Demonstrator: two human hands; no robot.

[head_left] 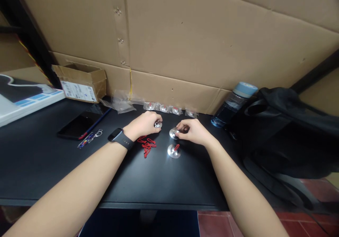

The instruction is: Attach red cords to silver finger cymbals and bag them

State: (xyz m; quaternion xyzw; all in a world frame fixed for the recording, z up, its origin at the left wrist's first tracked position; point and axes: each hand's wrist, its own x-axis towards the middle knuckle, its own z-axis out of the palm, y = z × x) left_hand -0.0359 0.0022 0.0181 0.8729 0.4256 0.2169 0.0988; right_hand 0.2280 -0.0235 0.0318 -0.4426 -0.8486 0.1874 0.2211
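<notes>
Pinching a silver finger cymbal (158,125) between the thumb and fingers of the left hand (145,125), over the black worktop (148,184). Gripping a second finger cymbal (173,134) by its right edge with the curled thumb and fingertips of the right hand (193,130), near the left hand but apart from it. Not showing clearly any contact between this second piece and the worktop. Wearing a dark smartwatch (116,134) on the left wrist.

Showing a third finger cymbal (171,154) lying flat just below the right hand's piece, with a red cord loop (177,147) at its centre. Having loose red loops (147,146) lying in a small pile just below the left hand. Lining up four clear sachets (163,108) of silver pieces beyond the hands, along a cardboard panel (201,46). Leftward, showing crumpled plastic bags (122,104), an open cardboard box (100,84), a dark tablet or phone (84,120) and a keychain (89,138). Rightward, having a blue-lidded water bottle (230,104) standing beside a black bag (299,131).
</notes>
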